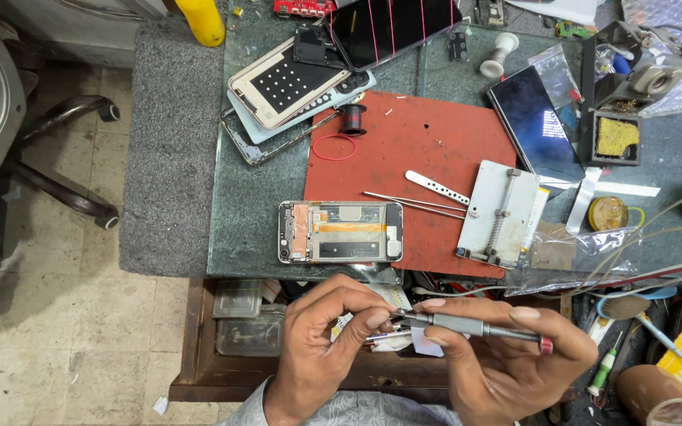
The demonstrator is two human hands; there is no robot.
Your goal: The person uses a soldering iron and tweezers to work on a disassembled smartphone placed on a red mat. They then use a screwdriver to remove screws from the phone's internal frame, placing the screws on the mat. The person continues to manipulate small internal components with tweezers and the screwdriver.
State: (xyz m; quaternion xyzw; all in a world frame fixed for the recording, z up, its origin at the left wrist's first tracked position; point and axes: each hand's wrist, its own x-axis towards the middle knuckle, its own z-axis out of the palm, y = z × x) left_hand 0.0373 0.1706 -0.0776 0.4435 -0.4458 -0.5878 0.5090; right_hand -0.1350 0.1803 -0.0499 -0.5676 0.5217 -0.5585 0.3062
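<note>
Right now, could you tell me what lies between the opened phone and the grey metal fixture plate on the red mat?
In the head view, between opened phone and fixture plate: tweezers, a perforated metal strip.

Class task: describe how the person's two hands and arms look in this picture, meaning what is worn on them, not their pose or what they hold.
Both the left hand and the right hand are bare: no gloves, and no rings or watch visible. A pale grey patterned sleeve shows at the left wrist. The fingernails are short.
</note>
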